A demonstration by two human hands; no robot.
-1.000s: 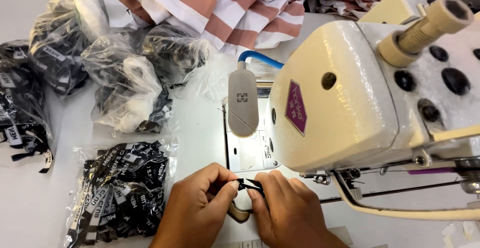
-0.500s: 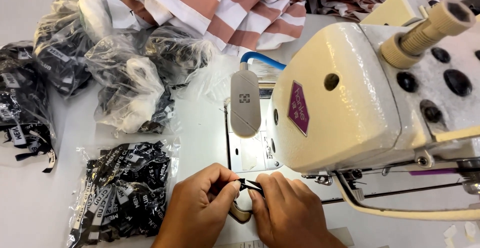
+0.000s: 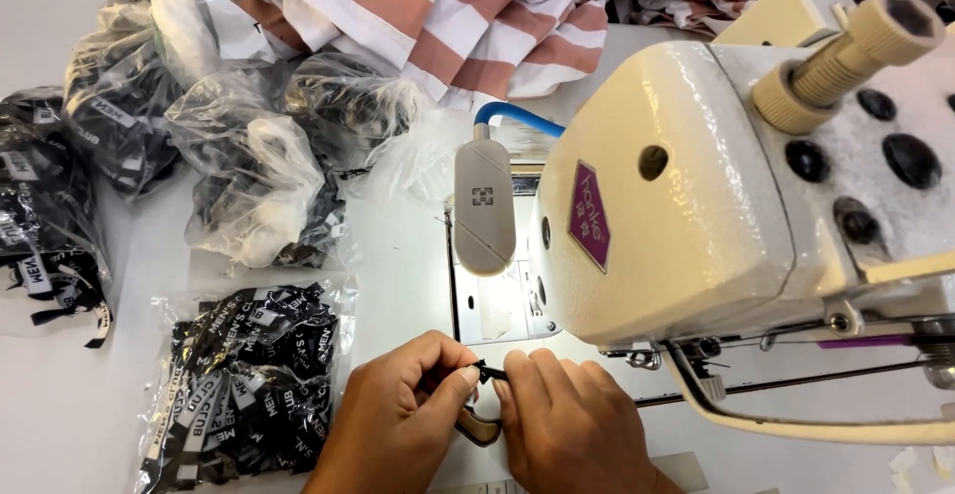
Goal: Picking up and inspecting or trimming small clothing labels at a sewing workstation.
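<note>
My left hand (image 3: 398,424) and my right hand (image 3: 572,429) meet at the table's front edge, just before the sewing machine's needle plate (image 3: 502,300). Together they pinch a small black label (image 3: 487,370) between their fingertips. A small dark curved tool (image 3: 480,427) lies under the hands, partly hidden. The cream sewing machine head (image 3: 696,196) looms right of the hands, with a grey lamp (image 3: 484,210) on a blue neck hanging over the plate.
A clear bag of black woven labels (image 3: 244,385) lies just left of my left hand. Several more plastic bags of labels (image 3: 249,156) fill the left and back. Striped pink-and-white fabric (image 3: 418,6) is heaped at the back.
The hands stay almost in place, with only small finger movements on the label. The view has shifted slightly.
</note>
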